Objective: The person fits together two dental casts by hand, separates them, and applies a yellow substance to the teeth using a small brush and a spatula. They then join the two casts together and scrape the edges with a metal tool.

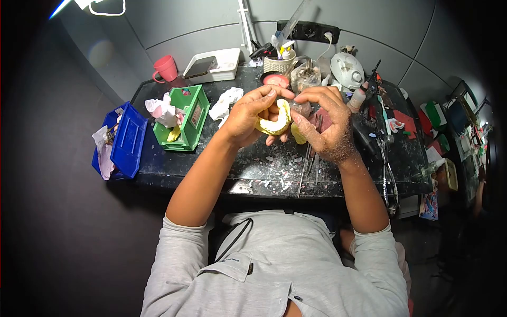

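A yellow horseshoe-shaped piece with a pale inner surface (275, 124) is held above the black work table (222, 171). My left hand (252, 114) has its fingers and thumb around the left side of the piece. On the other side, my right hand (328, 122) is curved, its thumb close to the piece's right edge; whether it touches cannot be told. White dust and grains cover my right hand and wrist. Just below and between the hands lies another yellow piece (298, 134), partly hidden. Thin metal tools (304, 170) lie beneath my right hand.
Left: a blue bin (129, 142), a green bin (194, 119), a pink mug (165, 68). Behind: a white tray (228, 64), a tool cup (278, 65), a white rounded device (347, 70). Right: a bottle (357, 99) and tools. White scraps litter the front.
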Available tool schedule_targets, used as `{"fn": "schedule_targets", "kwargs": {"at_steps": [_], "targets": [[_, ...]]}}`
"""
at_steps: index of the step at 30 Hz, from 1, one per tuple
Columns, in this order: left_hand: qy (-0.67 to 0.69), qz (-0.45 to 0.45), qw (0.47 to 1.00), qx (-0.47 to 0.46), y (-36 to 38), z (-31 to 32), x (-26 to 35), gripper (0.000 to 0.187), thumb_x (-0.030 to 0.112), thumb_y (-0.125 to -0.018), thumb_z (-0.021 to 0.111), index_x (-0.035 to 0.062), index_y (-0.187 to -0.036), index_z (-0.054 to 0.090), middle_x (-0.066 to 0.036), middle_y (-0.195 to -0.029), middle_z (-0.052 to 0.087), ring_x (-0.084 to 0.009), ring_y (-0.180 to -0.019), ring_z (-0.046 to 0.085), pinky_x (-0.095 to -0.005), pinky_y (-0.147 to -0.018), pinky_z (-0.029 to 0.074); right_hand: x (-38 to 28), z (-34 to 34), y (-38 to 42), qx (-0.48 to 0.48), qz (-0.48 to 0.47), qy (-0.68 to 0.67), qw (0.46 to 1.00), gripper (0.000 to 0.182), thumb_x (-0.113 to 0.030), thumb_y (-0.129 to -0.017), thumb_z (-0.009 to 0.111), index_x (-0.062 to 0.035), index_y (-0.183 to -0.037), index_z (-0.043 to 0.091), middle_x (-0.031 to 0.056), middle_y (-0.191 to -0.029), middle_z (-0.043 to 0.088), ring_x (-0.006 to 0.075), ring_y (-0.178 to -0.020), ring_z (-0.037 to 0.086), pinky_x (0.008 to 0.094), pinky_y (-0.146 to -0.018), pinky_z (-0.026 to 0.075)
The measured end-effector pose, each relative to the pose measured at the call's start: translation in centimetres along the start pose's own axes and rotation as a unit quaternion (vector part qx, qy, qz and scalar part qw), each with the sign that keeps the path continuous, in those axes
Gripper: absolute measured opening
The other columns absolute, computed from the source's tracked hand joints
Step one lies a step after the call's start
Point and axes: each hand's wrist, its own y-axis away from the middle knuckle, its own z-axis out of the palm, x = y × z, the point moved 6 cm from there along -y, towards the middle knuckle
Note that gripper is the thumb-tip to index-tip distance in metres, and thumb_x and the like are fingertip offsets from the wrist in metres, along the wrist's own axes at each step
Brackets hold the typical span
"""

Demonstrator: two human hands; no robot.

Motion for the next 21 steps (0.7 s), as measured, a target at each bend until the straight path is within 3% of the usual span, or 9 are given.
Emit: {"fn": "schedule_targets", "kwargs": {"at_steps": [4, 21], "targets": [[0.008, -0.014, 1.0, -0.002, 0.24, 0.09, 0.07, 0.05, 0.039, -0.108, 0.031, -0.0045, -0.123, 0.048, -0.02, -0.066, 0.062, -0.0276, -0.046, 0.063, -0.027, -0.033, 0.046, -0.1, 0.36, 0.0, -0.014, -0.01, -0.009, 1.0, 0.023, -0.012, -0.075, 0.074, -0.0032, -0.096, 0.069, 0.0126, -0.1, 0.068, 0.0293, -0.096, 0.061, 0.0393, -0.089, 0.048], [0.03, -0.043, 0.999, 0.013, 0.32, -0.08, -0.1, 0.053, 0.041, -0.108, 0.026, -0.0043, -0.126, 0.046, -0.021, -0.068, 0.064, -0.0279, -0.041, 0.06, -0.0274, -0.029, 0.044, -0.28, 0.9, 0.16, -0.049, -0.004, -0.002, 0.999, 0.021, -0.008, -0.075, 0.074, -0.0044, -0.095, 0.07, 0.0117, -0.099, 0.07, 0.0277, -0.095, 0.061, 0.0393, -0.089, 0.048]]}}
